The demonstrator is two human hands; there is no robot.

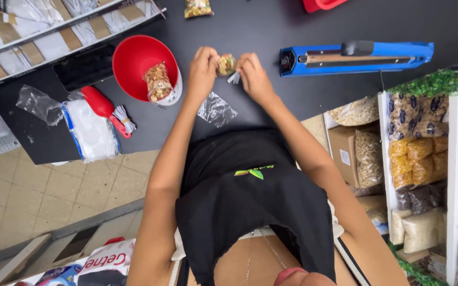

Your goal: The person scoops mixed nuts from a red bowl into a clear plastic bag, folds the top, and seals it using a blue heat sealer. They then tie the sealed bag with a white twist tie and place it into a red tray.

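Left of grip: red bowl [136,61] holding filled nut bag [157,82] on black surface [271,21]. Left hand [202,71] and right hand [253,77] both pinching small snack bag [227,64], long axis roughly upright. Closing step; tie [234,78] probably needs twisting. Right: blue heat sealer [356,57].
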